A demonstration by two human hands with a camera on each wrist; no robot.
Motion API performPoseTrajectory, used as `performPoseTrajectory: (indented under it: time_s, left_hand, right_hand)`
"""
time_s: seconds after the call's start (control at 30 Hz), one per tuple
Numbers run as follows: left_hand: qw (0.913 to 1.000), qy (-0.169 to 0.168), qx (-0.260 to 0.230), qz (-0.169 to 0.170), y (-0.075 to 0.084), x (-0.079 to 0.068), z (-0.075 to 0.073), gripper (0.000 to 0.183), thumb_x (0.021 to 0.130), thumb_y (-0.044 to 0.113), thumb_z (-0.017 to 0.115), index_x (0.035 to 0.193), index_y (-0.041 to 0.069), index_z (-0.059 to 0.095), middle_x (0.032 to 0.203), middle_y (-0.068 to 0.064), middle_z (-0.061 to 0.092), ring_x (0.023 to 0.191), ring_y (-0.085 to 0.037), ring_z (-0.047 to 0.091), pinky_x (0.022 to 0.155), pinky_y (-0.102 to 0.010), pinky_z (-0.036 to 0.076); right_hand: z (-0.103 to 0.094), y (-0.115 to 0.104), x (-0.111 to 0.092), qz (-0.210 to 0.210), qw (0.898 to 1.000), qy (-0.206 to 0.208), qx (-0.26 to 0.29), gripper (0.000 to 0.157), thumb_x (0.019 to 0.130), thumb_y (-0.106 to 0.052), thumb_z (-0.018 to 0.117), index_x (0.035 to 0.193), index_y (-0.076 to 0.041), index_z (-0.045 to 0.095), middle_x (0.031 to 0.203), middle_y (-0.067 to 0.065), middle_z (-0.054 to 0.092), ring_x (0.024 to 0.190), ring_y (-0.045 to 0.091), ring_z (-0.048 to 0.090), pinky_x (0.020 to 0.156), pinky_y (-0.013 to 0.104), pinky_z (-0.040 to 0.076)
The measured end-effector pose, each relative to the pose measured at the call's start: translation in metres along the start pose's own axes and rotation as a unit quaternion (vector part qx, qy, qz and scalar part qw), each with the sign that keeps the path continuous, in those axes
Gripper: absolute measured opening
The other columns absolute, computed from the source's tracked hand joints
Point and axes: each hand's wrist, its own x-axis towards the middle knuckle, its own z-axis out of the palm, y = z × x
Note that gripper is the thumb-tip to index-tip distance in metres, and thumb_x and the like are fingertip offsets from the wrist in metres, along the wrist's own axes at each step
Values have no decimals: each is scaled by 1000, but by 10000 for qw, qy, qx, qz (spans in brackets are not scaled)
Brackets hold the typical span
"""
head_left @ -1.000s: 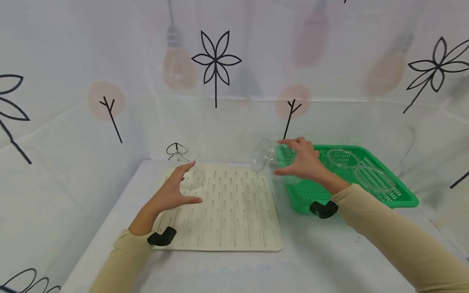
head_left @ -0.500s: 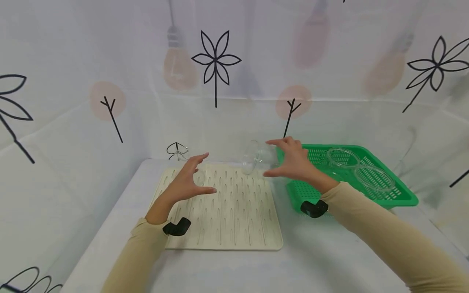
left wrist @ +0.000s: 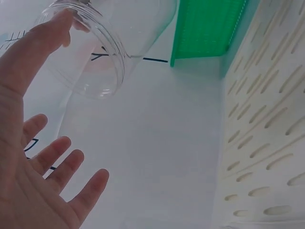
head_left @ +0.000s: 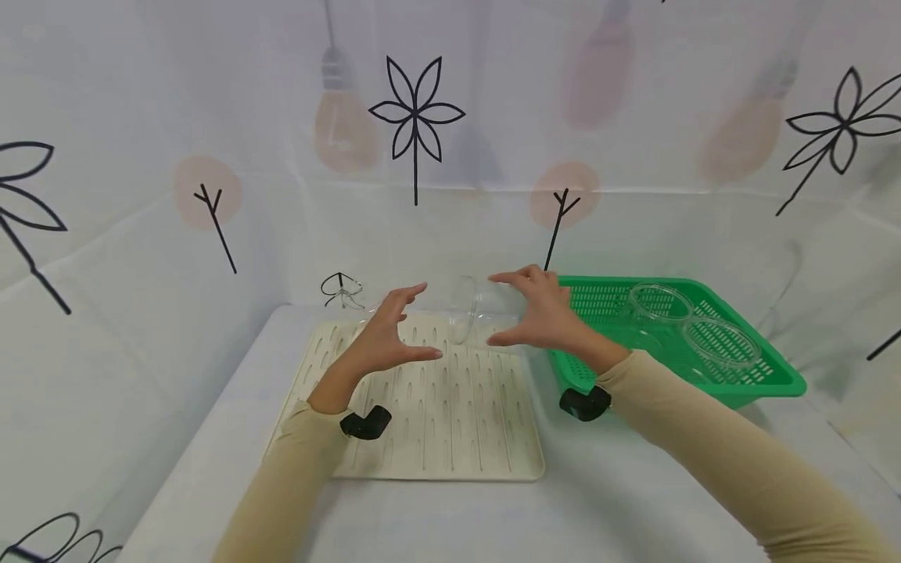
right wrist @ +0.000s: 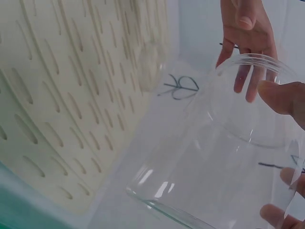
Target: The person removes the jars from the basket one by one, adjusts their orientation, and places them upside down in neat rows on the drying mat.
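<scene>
Work judged partway: one piece looks dealt with, one in hand, two untouched.

In hand: a clear cylindrical glass jar (head_left: 486, 309), gripped by the right hand (head_left: 545, 313), thumb on one side, fingers curled on the other. It's held tipped on its side above the far right part of the cream rectangular dimpled mat (head_left: 436, 422), mouth toward the left hand (head_left: 376, 340). Not set down yet.

Left hand: nothing held, fingers spread, thumb well apart; a gap to the jar mouth is seen in the head view.

Judged done: a faint clear round piece (right wrist: 151, 67) is seen at the mat's edge in the right wrist view. Its exact shape can't be told.

Judged left: two clear round glass vessels (head_left: 660, 303) (head_left: 721, 342), side by side in the green rectangular slotted plastic basket (head_left: 781, 389). Anything lower in there can't be made out.

Count: clear pieces 4 visible (1 held, 1 by mat edge, 2 in basket), mat 1, basket 1, hands 2.
</scene>
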Motion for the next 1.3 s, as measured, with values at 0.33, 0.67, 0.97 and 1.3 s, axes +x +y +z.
performPoseTrajectory:
  time_s: [0.33,0.67,0.97,1.3]
  left_hand:
    - [9996,-50,-132,261,8,11,8,96,72,28,81,148,20,23,143,-7,28,129,-24,30,102,-45,34]
    - [9988,-225,-301,298,12,15,12,92,72,26,81,146,20,27,142,-5,29,127,-23,34,100,-44,36]
    - [9974,-154,-672,212,13,14,11,86,70,24,83,141,15,34,138,-11,34,120,-23,41,93,-39,45]
    - [9961,29,-822,307,13,10,9,86,69,18,83,139,11,34,138,-9,35,119,-25,42,91,-41,45]
  right_hand:
    - [7,-11,1,-129,9998,-122,-5,86,59,-41,86,134,-20,50,124,15,39,115,35,29,80,55,27]
    - [10,-14,1,-346,9992,-168,-140,86,58,-40,87,133,-19,51,124,14,40,111,32,31,75,46,25]
    - [7,-11,0,-395,9982,-344,293,85,61,-38,86,135,-17,49,125,15,39,112,32,31,81,49,28]
    - [0,-8,-1,123,9918,-207,1252,84,68,-31,83,140,-15,41,133,16,36,122,34,29,93,57,33]
